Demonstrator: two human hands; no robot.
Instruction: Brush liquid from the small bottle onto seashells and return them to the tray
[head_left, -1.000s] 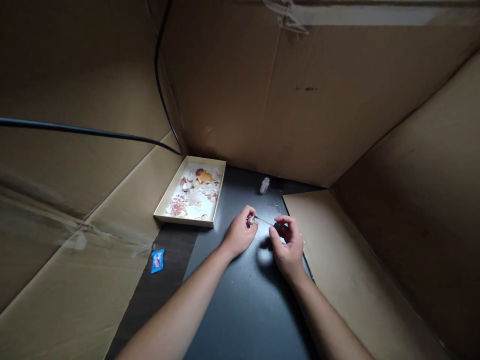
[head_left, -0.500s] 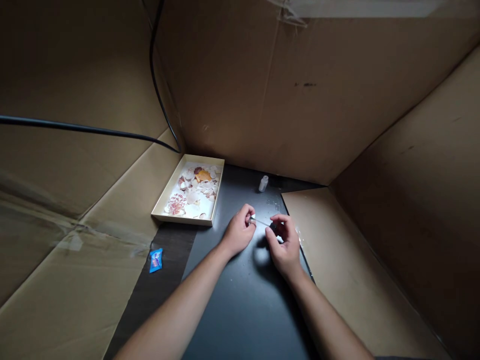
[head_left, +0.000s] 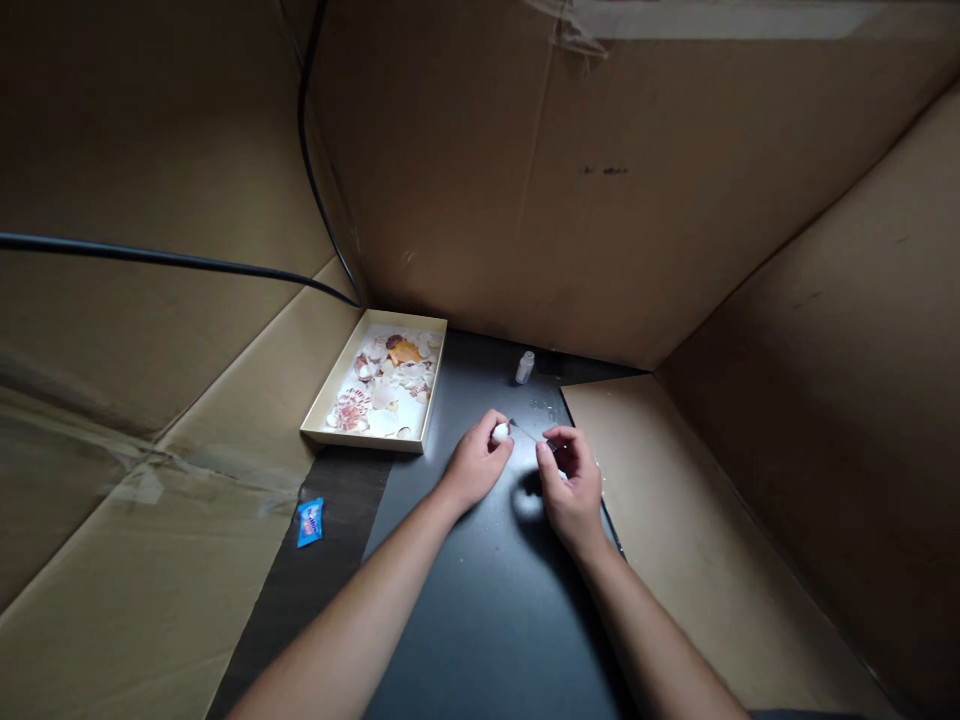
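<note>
My left hand point(head_left: 474, 465) pinches a small white shell point(head_left: 499, 433) between thumb and fingers, just above the black tabletop point(head_left: 480, 590). My right hand point(head_left: 571, 484) is closed on the dark cap of a thin brush point(head_left: 534, 437), whose tip points at the shell. A small clear bottle point(head_left: 524, 367) stands open behind the hands. A shallow cream box point(head_left: 328, 408) holding several shells lies to the left of my hands.
Cardboard walls point(head_left: 600, 200) close in the space at the back, left and right. A cardboard flap point(head_left: 675, 530) lies on the table at right. A black cable point(head_left: 172, 262) runs along the left wall. A blue wrapped sweet point(head_left: 309, 522) lies near the table's left edge.
My left hand has turned so that the white shell shows more fully. The brush tip has shifted slightly against it. Both hands stay in the same place.
</note>
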